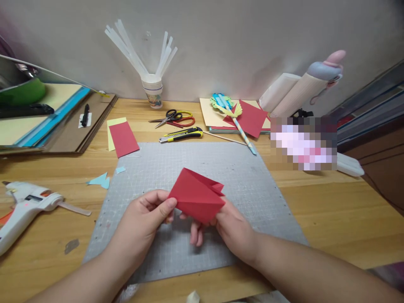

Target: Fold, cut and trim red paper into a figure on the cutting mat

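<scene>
A folded piece of red paper (198,198) is held up above the grey cutting mat (151,252). My left hand (151,212) pinches its left corner, thumb on top and fingers beneath. At the paper's right side my right hand (232,225) grips it from behind and below, so part of those fingers is hidden. Folded layers of the paper stand apart along its upper right edge. Small light blue paper scraps (100,181) lie by the mat's left edge.
A white glue gun (30,210) rests at left. Behind the mat lie a box cutter (181,134), scissors (172,118), a paper flower (225,103) and red paper sheets (124,139). Stacked paper cups (153,90) hold white sticks. A bottle (307,88) leans at right.
</scene>
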A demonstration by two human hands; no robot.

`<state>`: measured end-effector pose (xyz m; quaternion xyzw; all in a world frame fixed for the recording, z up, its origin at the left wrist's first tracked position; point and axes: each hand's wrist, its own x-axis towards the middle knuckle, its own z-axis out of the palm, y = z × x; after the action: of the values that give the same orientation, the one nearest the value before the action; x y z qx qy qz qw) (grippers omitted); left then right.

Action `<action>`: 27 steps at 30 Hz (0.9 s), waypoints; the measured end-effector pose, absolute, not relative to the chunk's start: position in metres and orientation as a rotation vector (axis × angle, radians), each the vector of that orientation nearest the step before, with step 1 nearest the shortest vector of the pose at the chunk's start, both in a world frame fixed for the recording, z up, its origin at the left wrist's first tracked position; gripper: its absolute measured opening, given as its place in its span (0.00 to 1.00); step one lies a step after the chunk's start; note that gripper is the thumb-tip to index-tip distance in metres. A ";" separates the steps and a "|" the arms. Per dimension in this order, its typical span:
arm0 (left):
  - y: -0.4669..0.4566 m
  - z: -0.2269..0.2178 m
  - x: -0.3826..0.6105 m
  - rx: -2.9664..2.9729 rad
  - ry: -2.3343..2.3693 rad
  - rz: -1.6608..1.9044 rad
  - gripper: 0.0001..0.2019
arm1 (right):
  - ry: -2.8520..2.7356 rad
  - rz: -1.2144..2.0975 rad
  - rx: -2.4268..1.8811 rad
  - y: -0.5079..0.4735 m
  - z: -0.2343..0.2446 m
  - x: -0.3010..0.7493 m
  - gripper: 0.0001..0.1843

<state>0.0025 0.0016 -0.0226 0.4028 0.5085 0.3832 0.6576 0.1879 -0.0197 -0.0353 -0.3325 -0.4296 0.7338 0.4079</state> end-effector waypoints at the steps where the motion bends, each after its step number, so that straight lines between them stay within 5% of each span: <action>1: 0.003 -0.024 0.002 0.881 1.159 0.882 0.17 | -1.101 1.795 -0.811 -0.021 -0.035 0.189 0.34; 4: 0.004 -0.025 0.001 0.849 1.151 0.872 0.18 | -1.168 1.667 -0.802 -0.024 -0.033 0.191 0.34; 11: 0.001 -0.022 0.004 1.015 1.182 0.748 0.15 | -1.164 1.527 -0.951 -0.023 -0.030 0.188 0.13; 22: -0.006 -0.017 0.003 1.301 1.276 0.853 0.13 | -1.689 1.201 -1.163 -0.021 -0.025 0.195 0.13; 27: -0.006 -0.012 0.001 1.386 1.265 0.750 0.10 | -1.628 1.466 -1.189 -0.020 -0.025 0.192 0.12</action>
<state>0.0005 -0.0057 -0.0119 0.5808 0.5305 0.3143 0.5315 0.1915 -0.0203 -0.0246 -0.4521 -0.6190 0.5575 0.3187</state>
